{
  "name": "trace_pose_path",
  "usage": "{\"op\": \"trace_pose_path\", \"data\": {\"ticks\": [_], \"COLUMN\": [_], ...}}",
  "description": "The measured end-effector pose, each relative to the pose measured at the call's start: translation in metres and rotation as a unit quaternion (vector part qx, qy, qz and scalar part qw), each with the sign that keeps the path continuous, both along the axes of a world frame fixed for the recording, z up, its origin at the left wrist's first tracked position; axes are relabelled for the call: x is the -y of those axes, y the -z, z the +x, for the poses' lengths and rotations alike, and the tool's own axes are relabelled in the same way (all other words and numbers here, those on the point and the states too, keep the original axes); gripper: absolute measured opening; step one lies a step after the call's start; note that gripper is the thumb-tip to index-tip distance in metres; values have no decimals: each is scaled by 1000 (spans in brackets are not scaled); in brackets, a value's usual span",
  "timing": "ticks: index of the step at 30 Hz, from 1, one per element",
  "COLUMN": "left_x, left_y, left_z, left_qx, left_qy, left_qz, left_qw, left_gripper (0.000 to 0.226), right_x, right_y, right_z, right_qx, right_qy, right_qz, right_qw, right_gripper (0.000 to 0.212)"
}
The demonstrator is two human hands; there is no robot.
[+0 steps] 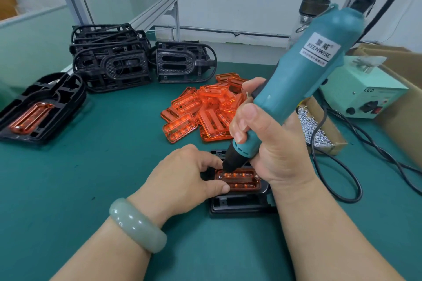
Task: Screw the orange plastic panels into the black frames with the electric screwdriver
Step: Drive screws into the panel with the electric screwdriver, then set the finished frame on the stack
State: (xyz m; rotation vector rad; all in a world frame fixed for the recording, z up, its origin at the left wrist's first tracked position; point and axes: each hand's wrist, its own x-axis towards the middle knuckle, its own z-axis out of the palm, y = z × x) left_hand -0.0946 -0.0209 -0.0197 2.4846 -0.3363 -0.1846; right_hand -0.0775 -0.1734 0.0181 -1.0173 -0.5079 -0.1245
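On the green mat point(114, 166), centre front: teal electric screwdriver point(303, 70), tilted, gripped in right hand point(274, 143), black nose on the panel's top-left corner. Left hand point(182, 173) pinches the panel's left end. Black frame point(239, 205) mostly hidden under the hands, holding the translucent ribbed orange panel point(239, 180). Bit and screw not visible.

Palm-down left hand point(182, 173), fingertips point(225, 188) in a pinch; just beside it, right hand point(269, 143) in a closed grip.

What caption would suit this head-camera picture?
Right hand presses a teal electric screwdriver onto an orange plastic panel in a black plastic frame, held by the left hand on a green table.
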Motion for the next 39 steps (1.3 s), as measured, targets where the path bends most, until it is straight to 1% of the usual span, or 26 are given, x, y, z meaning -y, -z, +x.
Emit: {"op": "trace_pose_path", "data": {"ticks": [9,11,14,16,19,22,26,28,29,31,32,33,34,37,39], "left_x": [-1,-1,-1,0,0,0,-4,-7,-8,-9,-8,-6,-3,9,17], "left_y": [-1,-1,-2,-2,-2,-1,2,2,2,0,-1,-3,-5,-12,-15], "left_z": [0,0,-1,-1,-1,0,-1,-1,-1,0,0,0,0,-1,-1], "left_qx": [0,-1,-5,-5,-3,2,2,10,24,66,83,95,101,86,70], "left_qy": [3,5,6,3,2,4,15,18,8,-23,-32,-30,-19,58,116], "left_qz": [1,2,7,8,4,0,-20,-42,-60,-98,-112,-121,-123,-78,-48], "left_qw": [1000,1000,1000,1000,1000,1000,1000,999,998,993,990,988,987,992,990], "left_gripper": [40,42,44,44,42,38,38,34,31,24,26,32,41,70,83], "right_x": [2,1,2,7,15,20,24,27,29,33,35,36,38,41,43], "right_y": [0,0,-3,-7,-8,-4,-3,-2,-2,0,1,1,1,0,2], "right_z": [-3,-3,-2,-1,1,2,3,3,4,5,6,7,8,11,13], "right_qx": [8,18,40,44,21,-3,-19,-31,-39,-55,-59,-64,-70,-92,-109], "right_qy": [0,-12,-35,-32,-3,15,39,57,69,100,116,128,136,160,179], "right_qz": [-8,-12,22,49,63,87,115,138,153,180,192,205,219,263,278], "right_qw": [1000,1000,998,997,998,996,992,988,985,977,973,968,964,947,937], "right_gripper": [24,30,37,42,51,55,52,48,44,26,16,10,9,9,3]}}
